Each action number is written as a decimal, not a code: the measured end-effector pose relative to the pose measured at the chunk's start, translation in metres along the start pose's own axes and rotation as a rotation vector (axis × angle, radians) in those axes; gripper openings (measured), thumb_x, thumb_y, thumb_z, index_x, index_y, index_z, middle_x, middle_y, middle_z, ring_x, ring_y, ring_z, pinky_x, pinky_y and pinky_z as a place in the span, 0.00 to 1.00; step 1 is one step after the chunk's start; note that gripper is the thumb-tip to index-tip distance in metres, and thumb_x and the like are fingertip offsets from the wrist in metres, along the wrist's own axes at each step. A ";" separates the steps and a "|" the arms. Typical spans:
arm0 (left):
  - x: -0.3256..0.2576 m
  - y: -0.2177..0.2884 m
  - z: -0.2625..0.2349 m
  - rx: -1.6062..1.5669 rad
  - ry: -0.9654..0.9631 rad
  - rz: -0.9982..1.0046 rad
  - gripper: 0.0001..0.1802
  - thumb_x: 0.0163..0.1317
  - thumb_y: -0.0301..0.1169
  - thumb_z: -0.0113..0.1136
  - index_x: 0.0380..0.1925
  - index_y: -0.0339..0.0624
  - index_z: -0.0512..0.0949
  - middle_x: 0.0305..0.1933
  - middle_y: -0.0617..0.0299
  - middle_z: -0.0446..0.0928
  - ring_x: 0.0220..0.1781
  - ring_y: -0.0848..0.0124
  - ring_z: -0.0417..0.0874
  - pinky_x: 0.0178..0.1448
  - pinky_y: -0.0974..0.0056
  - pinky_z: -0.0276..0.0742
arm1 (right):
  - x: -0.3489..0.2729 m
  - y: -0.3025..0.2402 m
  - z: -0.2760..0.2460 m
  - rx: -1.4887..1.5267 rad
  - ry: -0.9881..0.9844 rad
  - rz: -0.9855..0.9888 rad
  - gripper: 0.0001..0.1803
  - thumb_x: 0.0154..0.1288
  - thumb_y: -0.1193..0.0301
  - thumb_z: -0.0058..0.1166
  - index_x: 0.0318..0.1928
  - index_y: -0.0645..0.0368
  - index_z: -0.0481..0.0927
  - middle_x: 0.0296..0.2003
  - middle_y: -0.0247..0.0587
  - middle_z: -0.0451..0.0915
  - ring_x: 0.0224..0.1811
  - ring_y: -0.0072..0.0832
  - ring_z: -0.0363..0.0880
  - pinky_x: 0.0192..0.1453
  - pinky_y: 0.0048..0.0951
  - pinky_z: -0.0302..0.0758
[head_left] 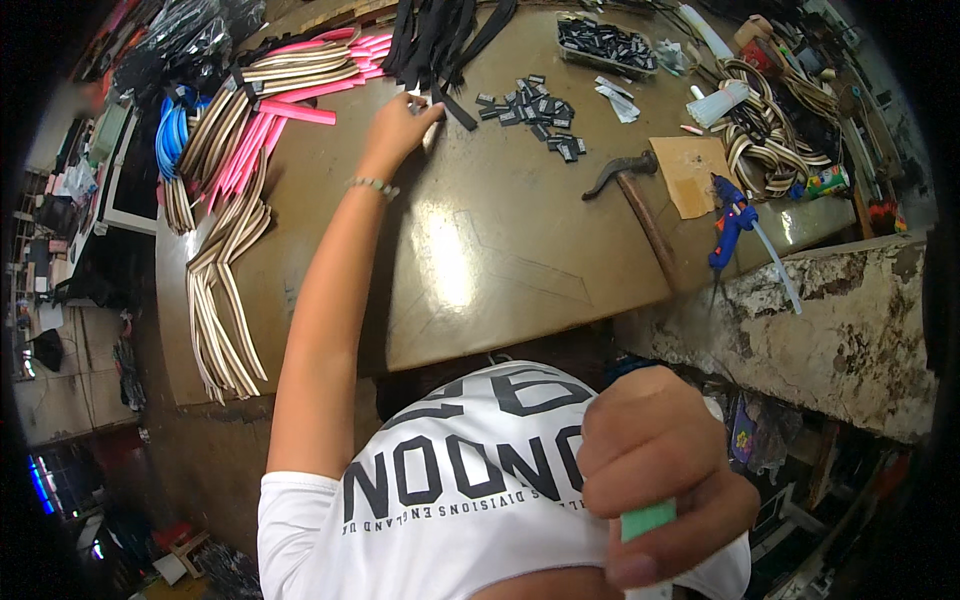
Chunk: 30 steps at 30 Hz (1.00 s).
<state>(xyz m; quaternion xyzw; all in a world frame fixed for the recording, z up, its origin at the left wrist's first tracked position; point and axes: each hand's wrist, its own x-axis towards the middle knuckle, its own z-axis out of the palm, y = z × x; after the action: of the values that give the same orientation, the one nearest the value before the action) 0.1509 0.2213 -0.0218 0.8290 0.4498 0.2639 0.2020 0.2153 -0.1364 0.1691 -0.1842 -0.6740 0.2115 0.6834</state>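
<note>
My left hand [396, 132] reaches to the far side of the table, its fingers drawn together at the near end of a bundle of black straps [432, 45]. One short black strap [457, 106] lies right beside the fingertips and appears to be between them. Close to the camera, my right hand [662, 470] is closed in a fist around a small light green and white object [648, 520]. Most of that object is hidden by the fingers, so its kind does not show.
Small black pieces [530, 107] lie loose, with more in a clear tub [605, 48]. A hammer [640, 205], cardboard [692, 175], a blue glue gun [733, 225] and coiled beige-brown strips [765, 140] are at right. Pink strips [260, 140] and cream-brown strips [222, 300] lie at left.
</note>
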 end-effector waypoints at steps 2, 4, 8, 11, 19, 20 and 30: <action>0.009 0.000 0.004 -0.003 -0.031 0.027 0.23 0.54 0.49 0.67 0.33 0.37 0.83 0.30 0.46 0.83 0.35 0.53 0.85 0.42 0.55 0.78 | -0.002 -0.004 0.006 -0.007 -0.027 0.056 0.14 0.63 0.67 0.64 0.47 0.50 0.75 0.31 0.45 0.77 0.22 0.32 0.74 0.18 0.30 0.68; 0.015 -0.003 0.003 -0.064 -0.154 -0.025 0.24 0.55 0.50 0.68 0.30 0.36 0.83 0.28 0.49 0.83 0.32 0.58 0.84 0.39 0.57 0.77 | -0.006 -0.005 0.030 -0.088 0.228 0.027 0.14 0.65 0.67 0.62 0.49 0.49 0.74 0.32 0.47 0.78 0.25 0.34 0.76 0.20 0.33 0.72; 0.001 -0.019 -0.017 -0.283 -0.245 -0.134 0.20 0.53 0.46 0.70 0.25 0.36 0.83 0.23 0.58 0.82 0.25 0.71 0.80 0.32 0.64 0.74 | -0.006 -0.006 0.054 -0.134 0.359 -0.146 0.14 0.55 0.66 0.65 0.40 0.52 0.77 0.29 0.46 0.77 0.22 0.29 0.70 0.20 0.27 0.66; -0.033 -0.030 -0.044 -0.439 -0.319 -0.310 0.21 0.56 0.47 0.69 0.25 0.37 0.84 0.23 0.63 0.81 0.23 0.76 0.76 0.29 0.68 0.70 | 0.002 -0.008 0.060 -0.087 0.371 -0.120 0.12 0.54 0.67 0.65 0.38 0.54 0.77 0.28 0.45 0.76 0.21 0.27 0.70 0.20 0.24 0.65; -0.147 -0.028 -0.098 -0.389 -0.172 -0.303 0.18 0.59 0.42 0.67 0.25 0.34 0.83 0.21 0.67 0.79 0.22 0.80 0.73 0.28 0.70 0.68 | 0.012 0.026 0.073 0.074 0.311 -0.272 0.10 0.59 0.67 0.64 0.37 0.57 0.78 0.26 0.44 0.77 0.20 0.25 0.73 0.17 0.19 0.68; -0.158 -0.024 -0.101 -0.350 -0.179 -0.319 0.18 0.59 0.41 0.67 0.25 0.34 0.83 0.20 0.66 0.78 0.22 0.80 0.73 0.28 0.70 0.68 | 0.013 0.028 0.071 0.087 0.247 -0.271 0.11 0.59 0.67 0.64 0.37 0.57 0.78 0.26 0.44 0.77 0.20 0.25 0.73 0.17 0.20 0.68; -0.233 0.032 -0.109 -0.180 -0.242 -0.304 0.17 0.59 0.40 0.64 0.28 0.34 0.82 0.19 0.50 0.76 0.21 0.60 0.76 0.30 0.60 0.72 | 0.000 0.035 0.113 0.148 0.512 -0.165 0.10 0.58 0.69 0.64 0.36 0.60 0.79 0.24 0.48 0.79 0.18 0.26 0.75 0.16 0.21 0.71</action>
<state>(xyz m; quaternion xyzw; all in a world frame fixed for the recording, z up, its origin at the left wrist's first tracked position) -0.0024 0.0169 0.0220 0.7559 0.5168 0.1679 0.3652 0.1008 -0.1102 0.1531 -0.1259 -0.4748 0.1502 0.8580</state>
